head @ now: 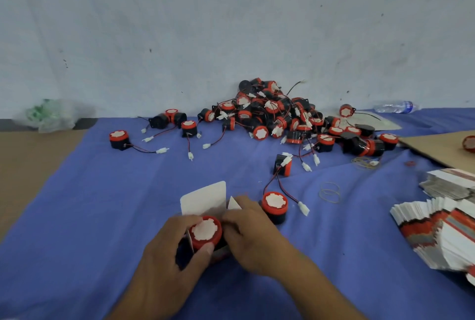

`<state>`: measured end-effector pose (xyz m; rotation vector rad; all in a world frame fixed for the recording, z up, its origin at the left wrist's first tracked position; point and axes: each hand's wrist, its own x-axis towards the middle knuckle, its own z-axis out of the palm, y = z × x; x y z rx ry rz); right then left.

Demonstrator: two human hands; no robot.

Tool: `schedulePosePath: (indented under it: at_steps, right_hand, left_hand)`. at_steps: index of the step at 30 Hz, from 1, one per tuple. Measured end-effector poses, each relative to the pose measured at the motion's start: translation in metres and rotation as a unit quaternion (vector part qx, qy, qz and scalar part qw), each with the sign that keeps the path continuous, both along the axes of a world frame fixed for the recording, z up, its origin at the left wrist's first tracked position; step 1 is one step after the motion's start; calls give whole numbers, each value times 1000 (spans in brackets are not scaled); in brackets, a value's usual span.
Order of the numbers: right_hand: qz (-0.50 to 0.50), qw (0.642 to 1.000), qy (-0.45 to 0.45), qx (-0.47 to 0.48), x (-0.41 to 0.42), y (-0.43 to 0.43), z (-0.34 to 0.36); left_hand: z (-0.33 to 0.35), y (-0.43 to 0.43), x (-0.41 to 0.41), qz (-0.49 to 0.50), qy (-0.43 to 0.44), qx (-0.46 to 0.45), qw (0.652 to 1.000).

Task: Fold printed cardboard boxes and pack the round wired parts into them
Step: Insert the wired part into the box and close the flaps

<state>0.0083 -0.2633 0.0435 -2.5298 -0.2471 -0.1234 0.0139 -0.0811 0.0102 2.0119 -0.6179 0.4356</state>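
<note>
near table (77,229) front edge: left hand (164,255) fingers curled round box (204,197), round part (205,231) inside; right hand (254,237) fingers grip box's right side.

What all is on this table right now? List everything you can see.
open box: one, white inside, near centre, flap up
round wired part: one, red and black, white top, in the open box
second part: one, same colours, upright right of the box
pile of parts: many, red and black, far centre by the wall
loose parts: several, left of the pile
flat printed boxes: fanned stack, red, white, grey, right edge
rubber bands: a few, tan, right of centre
cloth: one, blue, under everything
cardboard sheet: one, brown, far right
water bottle: one, clear, far right
plastic bag: one, clear and green, far left
left hand: grips the box's left side
right hand: holds its right side
</note>
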Motion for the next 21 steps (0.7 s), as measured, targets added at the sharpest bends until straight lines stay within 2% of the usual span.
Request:
schedulePosePath:
  at_steps: [3, 5, 8, 12, 14, 15, 18, 21]
  right_hand:
    - [12, 994, 87, 65, -2, -8, 6]
    - [10, 994, 95, 56, -2, -9, 5]
    - [-8, 987, 112, 116, -2, -4, 2]
    - [-88, 985, 2, 150, -3, 6, 0]
    - [-95, 976, -11, 195, -2, 7, -3]
    - [-89, 977, -14, 193, -2, 7, -4]
    - [-33, 993, -65, 90, 0, 1, -8]
    - [11, 992, -76, 97, 1, -5, -11]
  left_hand:
    - [4, -1, 4, 2, -51, 31, 998]
    - [5, -2, 5, -6, -67, 46, 997]
    - [1, 1, 5, -33, -44, 44, 997]
    - [-5, 3, 3, -28, 51, -14, 998]
    - [-8, 3, 5, -13, 89, -56, 994]
    - [-8, 3, 5, -6, 86, -54, 995]
    - [-4, 2, 7, -7, 18, -1, 1000]
    - [-2, 1, 8, -14, -11, 32, 999]
